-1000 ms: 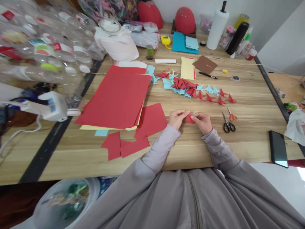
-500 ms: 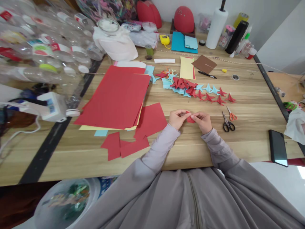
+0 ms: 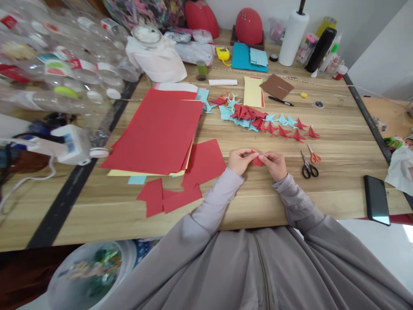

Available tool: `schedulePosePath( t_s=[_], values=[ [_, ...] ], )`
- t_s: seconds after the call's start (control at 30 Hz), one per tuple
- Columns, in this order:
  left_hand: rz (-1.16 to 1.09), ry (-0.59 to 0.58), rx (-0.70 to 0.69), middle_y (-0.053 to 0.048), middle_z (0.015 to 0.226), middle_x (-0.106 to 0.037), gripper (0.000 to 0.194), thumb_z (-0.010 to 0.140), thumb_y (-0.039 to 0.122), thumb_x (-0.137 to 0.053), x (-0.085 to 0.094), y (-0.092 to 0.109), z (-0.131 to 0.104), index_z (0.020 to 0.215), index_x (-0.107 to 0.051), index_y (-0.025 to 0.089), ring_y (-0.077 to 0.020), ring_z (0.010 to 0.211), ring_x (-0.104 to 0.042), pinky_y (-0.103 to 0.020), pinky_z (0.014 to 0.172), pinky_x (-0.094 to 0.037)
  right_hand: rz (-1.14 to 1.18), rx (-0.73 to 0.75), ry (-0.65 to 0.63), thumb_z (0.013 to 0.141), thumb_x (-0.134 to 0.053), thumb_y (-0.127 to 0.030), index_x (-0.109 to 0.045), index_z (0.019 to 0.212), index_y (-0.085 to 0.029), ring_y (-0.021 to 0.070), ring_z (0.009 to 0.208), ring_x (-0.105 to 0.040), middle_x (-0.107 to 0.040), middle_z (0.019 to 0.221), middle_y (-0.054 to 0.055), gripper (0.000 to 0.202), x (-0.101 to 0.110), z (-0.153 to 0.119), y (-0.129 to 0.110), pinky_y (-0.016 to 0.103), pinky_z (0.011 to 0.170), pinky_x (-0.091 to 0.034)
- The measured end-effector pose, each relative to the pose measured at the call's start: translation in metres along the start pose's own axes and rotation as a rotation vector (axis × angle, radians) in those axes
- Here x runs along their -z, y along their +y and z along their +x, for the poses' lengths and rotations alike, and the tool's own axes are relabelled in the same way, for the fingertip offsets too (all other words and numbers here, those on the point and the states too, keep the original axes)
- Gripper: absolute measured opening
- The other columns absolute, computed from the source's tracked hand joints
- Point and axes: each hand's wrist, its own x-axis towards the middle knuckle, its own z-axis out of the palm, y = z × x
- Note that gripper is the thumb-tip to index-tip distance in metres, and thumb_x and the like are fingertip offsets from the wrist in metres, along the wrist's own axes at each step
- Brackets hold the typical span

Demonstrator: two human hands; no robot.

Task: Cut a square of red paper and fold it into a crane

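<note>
A small folded piece of red paper is pinched between my two hands, above the front middle of the table. My left hand grips its left side with thumb and forefinger. On the other side, my right hand holds it the same way, the fingertips almost meeting. The fingers hide part of the folds. Beyond the hands lies a heap of folded red paper cranes, with light blue cranes among and beside them. Loose red paper sheets rest left of my left hand.
Black-handled scissors and orange scissors lie right of my hands, a phone farther right. A stack of red sheets covers the left. Plastic bottles crowd the far left. A pen and brown paper lie farther back.
Both hands keep their pinch on the red paper at nearly the same spot. Only a slight shift of the fingers shows; everything else on the table stays put.
</note>
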Motion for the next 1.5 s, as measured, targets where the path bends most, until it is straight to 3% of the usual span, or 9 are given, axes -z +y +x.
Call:
schedulePosePath(
  t_s=[0.6, 0.93, 1.07, 1.23, 1.5],
  values=[
    [-0.018, -0.032, 0.03, 0.0, 0.056, -0.063, 0.022, 0.054, 0.035, -0.078, -0.0022, -0.0016, 0.0001, 0.064, -0.071, 0.016, -0.0101, 0.053, -0.053, -0.024, 0.055, -0.042, -0.031, 0.094, -0.016, 0.071, -0.068, -0.039, -0.068, 0.068, -0.017, 0.0115, 0.057, -0.056, -0.066, 0.064, 0.001, 0.022, 0.0016, -0.0002, 0.0026, 0.026, 0.057, -0.046],
    [-0.002, -0.078, -0.07, -0.002, 0.065, -0.068, 0.016, 0.059, 0.033, -0.076, 0.0006, 0.0002, 0.001, 0.063, -0.072, 0.018, -0.0124, 0.062, -0.058, -0.025, 0.062, -0.045, -0.102, 0.157, 0.008, 0.075, -0.066, -0.037, -0.068, 0.071, -0.019, 0.0119, 0.06, -0.056, -0.065, 0.066, 0.001, 0.019, 0.0029, -0.0021, 0.0044, 0.026, 0.058, -0.044],
    [-0.026, -0.056, -0.028, -0.002, 0.064, -0.068, 0.02, 0.058, 0.036, -0.077, -0.0012, -0.0007, -0.0003, 0.065, -0.072, 0.017, -0.0114, 0.059, -0.056, -0.024, 0.06, -0.044, -0.111, 0.183, 0.008, 0.076, -0.065, -0.036, -0.068, 0.071, -0.018, 0.012, 0.061, -0.056, -0.064, 0.066, 0.001, 0.018, 0.0036, -0.0022, 0.0023, 0.026, 0.058, -0.044],
    [-0.137, -0.051, 0.026, -0.002, 0.065, -0.067, 0.027, 0.066, 0.044, -0.07, -0.0022, -0.0048, -0.0005, 0.067, -0.072, 0.017, -0.0106, 0.06, -0.057, -0.023, 0.059, -0.043, -0.115, 0.199, 0.02, 0.075, -0.066, -0.034, -0.068, 0.07, -0.018, 0.0113, 0.058, -0.055, -0.063, 0.064, 0.001, 0.017, 0.0039, -0.0017, 0.0001, 0.025, 0.056, -0.043],
    [-0.1, -0.105, -0.018, -0.001, 0.065, -0.066, 0.027, 0.071, 0.043, -0.067, 0.0004, -0.002, -0.0006, 0.067, -0.071, 0.017, -0.0091, 0.059, -0.054, -0.022, 0.06, -0.042, -0.175, 0.271, 0.033, 0.076, -0.064, -0.031, -0.067, 0.069, -0.018, 0.0112, 0.058, -0.053, -0.061, 0.063, 0.001, 0.015, 0.0031, -0.0033, -0.0046, 0.025, 0.055, -0.042]
  ],
)
